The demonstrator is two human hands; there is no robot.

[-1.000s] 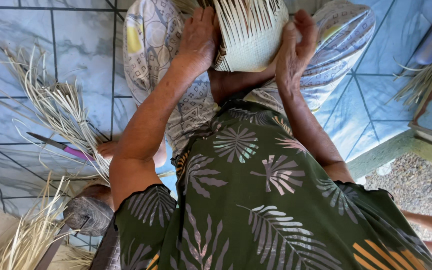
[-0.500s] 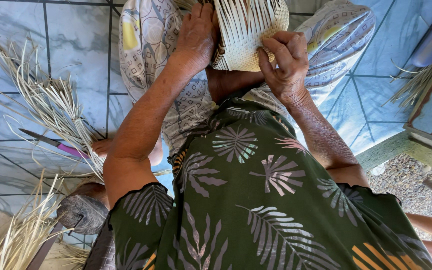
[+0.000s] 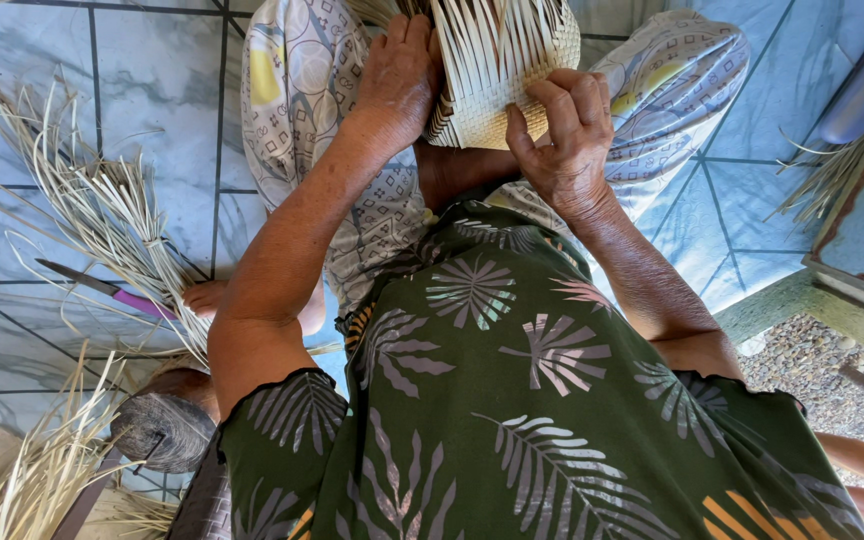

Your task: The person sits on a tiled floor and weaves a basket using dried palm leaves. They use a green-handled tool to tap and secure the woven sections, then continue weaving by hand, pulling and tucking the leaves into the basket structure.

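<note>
I look straight down over my green leaf-print shirt at a small woven straw basket (image 3: 497, 70) resting on my lap, its loose strips pointing away from me. My left hand (image 3: 402, 75) presses flat against the basket's left side. On the right, my right hand (image 3: 564, 130) curls its fingers around the basket's lower corner, pinching the weave. A patterned pale cloth (image 3: 297, 90) covers my legs under the basket.
A pile of dry straw strips (image 3: 102, 220) lies on the blue tiled floor at left, with a knife with a purple handle (image 3: 102, 290) among it. More straw (image 3: 32, 480) sits at bottom left beside a dark round object (image 3: 162, 432). A concrete step edge (image 3: 812, 300) runs at right.
My right hand went from lying open along the basket's right side to curling its fingers around the lower corner. The left hand stayed on the left side.
</note>
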